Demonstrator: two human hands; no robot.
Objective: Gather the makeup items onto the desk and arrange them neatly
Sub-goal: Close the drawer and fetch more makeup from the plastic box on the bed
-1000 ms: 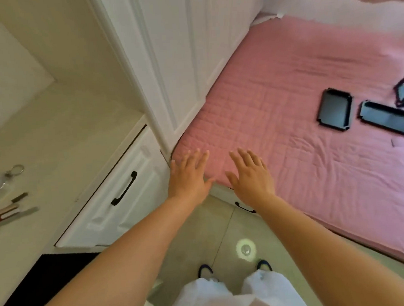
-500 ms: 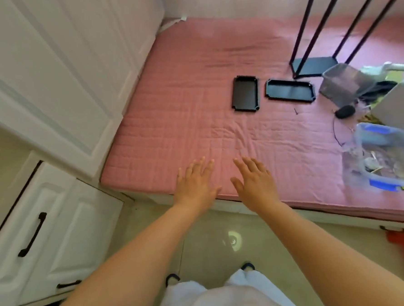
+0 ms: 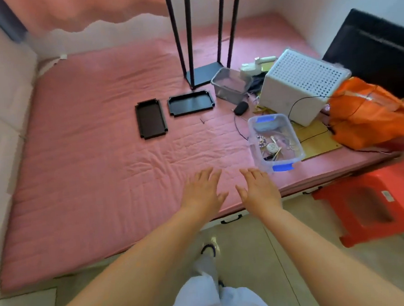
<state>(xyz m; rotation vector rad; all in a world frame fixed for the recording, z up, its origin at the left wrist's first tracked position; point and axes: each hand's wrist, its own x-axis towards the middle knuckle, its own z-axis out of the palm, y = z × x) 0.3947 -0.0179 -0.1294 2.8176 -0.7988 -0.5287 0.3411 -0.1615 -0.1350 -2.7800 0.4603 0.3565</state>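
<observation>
Still in the gather stage, nothing picked up yet. Ahead and left of both hands: two empty black trays (image 3: pixel 150 118) (image 3: pixel 190 103) lying flat on the pink bed (image 3: pixel 84 174), side by side but apart, well beyond fingertip reach. Beyond those, black stand legs (image 3: pixel 188 35) rising from a flat base. Left hand (image 3: pixel 202 192) held out palm down over the near edge of the bed, fingers straight and relaxed, holding nothing. Right hand (image 3: pixel 258 189) just beside it, same pose, likewise holding nothing; cannot tell whether either touches the mattress. Just ahead and right of the right hand: clear bin with blue latches (image 3: pixel 275 141), lid off, small items loose inside, likely the makeup pieces, too small to name singly. Further ahead-right: second clear bin (image 3: pixel 231 84), white perforated basket (image 3: pixel 303 85), small dark oval object (image 3: pixel 241 108) with cable, orange bag (image 3: pixel 369 116). Far right and lower, off the bed: red stool (image 3: pixel 374 203) on the floor. No bench in view.

Judged next move: reach forward-right for the blue-latch bin, probably both hands on its sides given loose contents, keep it level. Alternative: take the trays first for laying things out. Then a turn away from the bed to find the bench. Risk: cable near the bin snagging on the lift.
</observation>
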